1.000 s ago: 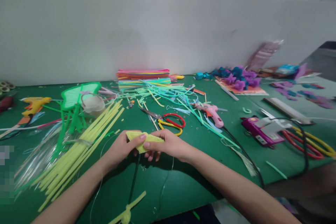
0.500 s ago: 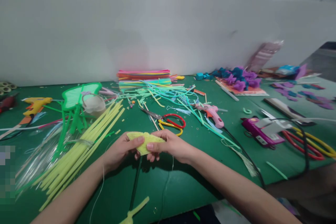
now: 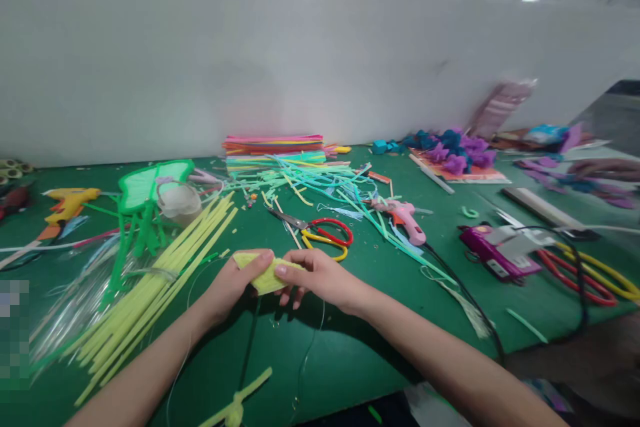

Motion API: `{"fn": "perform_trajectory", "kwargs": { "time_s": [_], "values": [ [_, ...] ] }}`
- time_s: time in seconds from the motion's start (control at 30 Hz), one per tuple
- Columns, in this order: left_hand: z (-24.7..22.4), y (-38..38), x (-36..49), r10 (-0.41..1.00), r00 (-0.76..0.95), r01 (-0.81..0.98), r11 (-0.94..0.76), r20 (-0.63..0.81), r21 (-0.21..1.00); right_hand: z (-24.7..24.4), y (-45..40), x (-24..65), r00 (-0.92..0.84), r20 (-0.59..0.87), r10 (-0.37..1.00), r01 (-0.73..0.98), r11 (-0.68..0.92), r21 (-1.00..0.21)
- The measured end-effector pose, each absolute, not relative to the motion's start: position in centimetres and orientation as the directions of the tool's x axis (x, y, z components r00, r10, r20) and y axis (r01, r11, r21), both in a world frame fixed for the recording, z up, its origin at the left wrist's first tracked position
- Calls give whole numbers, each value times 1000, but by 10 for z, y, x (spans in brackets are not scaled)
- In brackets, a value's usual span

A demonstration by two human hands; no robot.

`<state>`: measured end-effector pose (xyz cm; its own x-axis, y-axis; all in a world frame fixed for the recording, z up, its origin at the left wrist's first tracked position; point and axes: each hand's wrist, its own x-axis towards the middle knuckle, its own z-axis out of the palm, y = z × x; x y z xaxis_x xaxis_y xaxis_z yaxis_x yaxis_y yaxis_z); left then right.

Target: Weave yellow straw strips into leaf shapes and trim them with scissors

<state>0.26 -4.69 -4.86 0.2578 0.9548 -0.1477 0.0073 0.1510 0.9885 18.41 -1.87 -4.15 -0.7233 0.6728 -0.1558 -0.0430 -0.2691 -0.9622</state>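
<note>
Both of my hands grip a small, flat, fuzzy yellow piece (image 3: 270,280) above the front of the table. My left hand (image 3: 237,283) pinches its left end, thumb on top. On its right side my right hand (image 3: 317,279) presses with thumb and fingers. Thin clear thread (image 3: 303,373) hangs below the hands. A yellow pipe cleaner with a knot (image 3: 235,408) shows at the bottom edge, below the hands. Just beyond them lie scissors with red and yellow handles (image 3: 327,233). A tied bundle of yellow pipe cleaners (image 3: 165,273) is left of my left hand.
Cut pipe cleaners (image 3: 310,177) lie scattered at the back. A pink glue gun (image 3: 410,220) and purple power strip (image 3: 500,257) are to the right. On the left are a yellow glue gun (image 3: 70,203) and green winged shape (image 3: 150,187). Another person's hand (image 3: 607,169) appears far right.
My hands and the yellow piece have shifted slightly left. The knotted pipe cleaner sits lower and further left. Another person's hand has appeared at the far right.
</note>
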Motion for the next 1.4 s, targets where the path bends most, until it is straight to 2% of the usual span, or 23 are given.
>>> {"fn": "perform_trajectory", "kwargs": {
  "time_s": [0.2, 0.3, 0.5, 0.77, 0.93, 1.17, 1.27, 1.4],
  "values": [
    [-49, -46, 3, 932, 328, -164, 214, -151, 963, -42, -17, 185, -734, -138, 665, -128, -335, -934],
    [-48, -45, 3, 932, 326, -157, 219, -159, 963, -43, -15, 187, -738, -145, 659, -131, -350, -927],
    [-47, -39, -8, 975, 131, -139, 197, -179, 970, -43, -11, 190, -710, -198, 676, -104, -378, -920],
    [-45, -34, -12, 981, 70, -225, 194, -182, 955, -46, -9, 188, -716, -171, 676, -168, -405, -899],
    [-45, -36, -9, 970, 131, -225, 228, -203, 947, -50, -6, 188, -705, -169, 689, -191, -414, -890],
    [-41, -37, -14, 970, 186, -202, 191, -154, 961, -48, -3, 190, -704, -236, 670, -289, -573, -767],
    [-39, -39, -12, 942, 292, -166, 222, -167, 961, -48, -2, 189, -639, -204, 742, -367, -527, -767],
    [-40, -42, -9, 834, 485, -91, 349, -265, 933, -48, -2, 187, -587, -154, 794, -418, -461, -783]
  ]
}}
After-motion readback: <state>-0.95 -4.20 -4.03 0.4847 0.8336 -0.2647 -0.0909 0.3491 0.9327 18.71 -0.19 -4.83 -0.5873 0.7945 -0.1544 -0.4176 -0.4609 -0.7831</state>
